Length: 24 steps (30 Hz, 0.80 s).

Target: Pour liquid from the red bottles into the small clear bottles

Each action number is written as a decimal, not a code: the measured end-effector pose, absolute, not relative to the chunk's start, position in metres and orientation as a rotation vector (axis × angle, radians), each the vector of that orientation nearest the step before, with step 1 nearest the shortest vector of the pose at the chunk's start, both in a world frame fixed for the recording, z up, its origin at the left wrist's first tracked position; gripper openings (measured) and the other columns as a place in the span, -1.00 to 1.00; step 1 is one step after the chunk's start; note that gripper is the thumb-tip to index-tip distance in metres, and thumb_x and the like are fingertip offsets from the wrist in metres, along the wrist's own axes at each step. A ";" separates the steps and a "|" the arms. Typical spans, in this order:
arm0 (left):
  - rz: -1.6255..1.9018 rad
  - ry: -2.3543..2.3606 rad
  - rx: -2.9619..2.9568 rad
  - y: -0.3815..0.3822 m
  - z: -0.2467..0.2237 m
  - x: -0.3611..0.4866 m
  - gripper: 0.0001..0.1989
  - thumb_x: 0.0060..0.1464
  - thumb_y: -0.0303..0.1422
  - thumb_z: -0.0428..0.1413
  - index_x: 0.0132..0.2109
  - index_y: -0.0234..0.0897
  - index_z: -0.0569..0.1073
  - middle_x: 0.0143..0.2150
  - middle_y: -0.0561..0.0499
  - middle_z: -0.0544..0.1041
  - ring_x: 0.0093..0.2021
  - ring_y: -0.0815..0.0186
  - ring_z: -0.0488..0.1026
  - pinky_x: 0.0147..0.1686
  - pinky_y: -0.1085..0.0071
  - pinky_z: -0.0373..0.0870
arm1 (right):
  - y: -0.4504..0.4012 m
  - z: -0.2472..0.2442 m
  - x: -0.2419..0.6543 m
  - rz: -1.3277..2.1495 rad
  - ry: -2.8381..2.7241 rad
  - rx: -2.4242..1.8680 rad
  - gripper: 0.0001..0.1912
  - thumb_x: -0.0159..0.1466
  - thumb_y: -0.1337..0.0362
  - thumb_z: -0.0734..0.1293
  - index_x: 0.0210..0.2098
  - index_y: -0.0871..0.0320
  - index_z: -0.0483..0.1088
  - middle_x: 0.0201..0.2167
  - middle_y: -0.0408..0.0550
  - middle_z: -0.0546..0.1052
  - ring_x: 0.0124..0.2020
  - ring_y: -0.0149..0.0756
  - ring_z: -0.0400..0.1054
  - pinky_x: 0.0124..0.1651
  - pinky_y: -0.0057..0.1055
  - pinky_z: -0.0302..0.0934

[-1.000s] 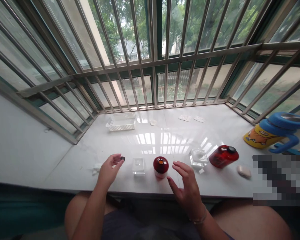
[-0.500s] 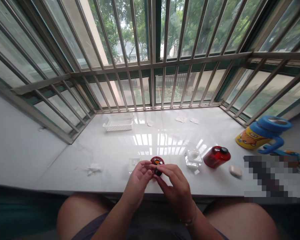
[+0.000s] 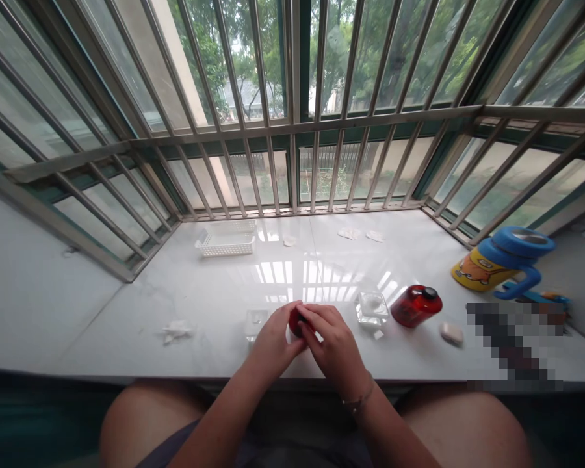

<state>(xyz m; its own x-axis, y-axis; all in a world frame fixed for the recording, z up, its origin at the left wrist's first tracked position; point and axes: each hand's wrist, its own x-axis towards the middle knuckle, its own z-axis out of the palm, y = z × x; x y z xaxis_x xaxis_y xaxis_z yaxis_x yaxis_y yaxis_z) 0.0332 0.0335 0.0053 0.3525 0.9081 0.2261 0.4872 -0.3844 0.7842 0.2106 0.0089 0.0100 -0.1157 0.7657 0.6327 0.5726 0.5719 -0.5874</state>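
A small red bottle [image 3: 295,322] stands upright on the white sill between my hands, mostly covered by them. My left hand [image 3: 273,338] is wrapped round its left side. The fingers of my right hand [image 3: 334,338] are closed on the black cap [image 3: 301,326] at the top of the bottle. A clear glass container [image 3: 256,323] is just left of my left hand. To the right of my right hand sits a clear glass block-shaped jar [image 3: 371,308], with a small white piece [image 3: 379,335] beside it.
A larger red bottle [image 3: 416,305] with a black cap leans at the right, near a pale eraser-like block [image 3: 451,334]. Farther right lies a blue and yellow flask [image 3: 502,260]. A white basket [image 3: 225,246] is at the back left, and crumpled tissue [image 3: 176,331] at the left. Window bars line the back.
The black cap has moved from between my fingertips onto the red bottle's opening. My left hand has moved up and closed round the bottle. The view has shifted slightly.
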 end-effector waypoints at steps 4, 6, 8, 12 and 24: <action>0.901 1.211 1.982 0.032 0.004 0.033 -0.35 0.13 -0.49 0.28 0.34 -0.10 0.37 0.34 -0.11 0.53 0.35 0.03 0.49 0.39 -0.05 0.42 | 0.011 0.009 0.209 0.272 -1.826 -1.079 -0.55 0.49 0.47 0.29 0.29 -0.02 0.42 0.13 -0.02 0.60 0.14 -0.11 0.44 0.22 -0.06 0.43; 0.897 1.224 1.965 0.032 0.004 0.032 -0.33 0.13 -0.47 0.29 0.36 -0.10 0.35 0.36 -0.12 0.51 0.36 0.02 0.47 0.40 -0.07 0.40 | 0.009 0.010 0.209 0.279 -1.833 -1.087 -0.55 0.49 0.46 0.29 0.30 -0.01 0.39 0.13 -0.01 0.60 0.13 -0.11 0.44 0.22 -0.05 0.42; 0.880 1.236 1.947 0.032 0.005 0.031 -0.31 0.13 -0.45 0.31 0.37 -0.10 0.33 0.38 -0.13 0.50 0.37 0.01 0.46 0.40 -0.08 0.39 | 0.004 0.010 0.210 0.279 -1.805 -1.134 -0.57 0.49 0.40 0.32 0.31 0.00 0.36 0.09 0.01 0.60 0.10 -0.08 0.44 0.18 -0.04 0.43; 0.818 1.260 1.888 0.032 0.009 0.031 -0.27 0.10 -0.40 0.37 0.37 -0.07 0.34 0.39 -0.12 0.49 0.40 -0.01 0.44 0.42 -0.07 0.37 | -0.009 0.010 0.213 0.240 -1.614 -1.319 -0.67 0.48 0.18 0.39 0.20 0.05 0.38 -0.22 -0.03 0.54 -0.15 -0.07 0.45 -0.03 -0.06 0.47; 0.812 1.286 1.860 0.031 0.011 0.032 -0.25 0.06 -0.45 0.39 0.36 -0.10 0.35 0.39 -0.11 0.48 0.41 0.01 0.42 0.44 -0.04 0.32 | -0.016 -0.003 0.210 0.605 -1.364 -1.376 -0.58 0.45 0.02 0.37 0.18 0.03 0.23 -0.09 0.01 0.55 0.01 -0.05 0.53 0.18 0.04 0.44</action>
